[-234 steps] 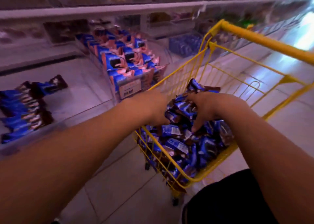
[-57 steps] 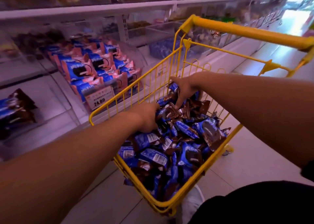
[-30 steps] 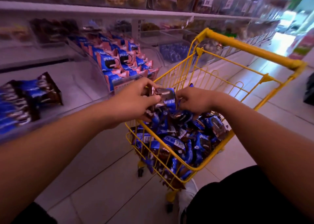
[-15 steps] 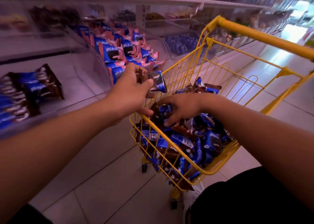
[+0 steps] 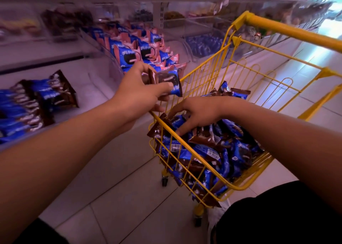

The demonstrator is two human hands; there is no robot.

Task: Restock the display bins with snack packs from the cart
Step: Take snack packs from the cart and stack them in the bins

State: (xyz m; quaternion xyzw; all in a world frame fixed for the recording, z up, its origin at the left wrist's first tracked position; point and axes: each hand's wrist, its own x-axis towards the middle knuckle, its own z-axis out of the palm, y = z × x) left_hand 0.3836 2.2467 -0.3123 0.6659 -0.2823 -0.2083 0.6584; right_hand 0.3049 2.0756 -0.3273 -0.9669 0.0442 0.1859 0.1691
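At far left, a clear display bin (image 5: pixel 96 88) holds one short row of blue-and-brown snack packs (image 5: pixel 37 103), with much of its floor bare. The neighbouring bin of blue-and-pink packs (image 5: pixel 137 51) appears full. The left hand (image 5: pixel 137 95) pinches a small stack of snack packs (image 5: pixel 164 81) above the cart rim. The right hand (image 5: pixel 199 114) lies spread on the heap (grip not confirmed). The yellow cart (image 5: pixel 259 21) remains well loaded; restocking looks far from finished.
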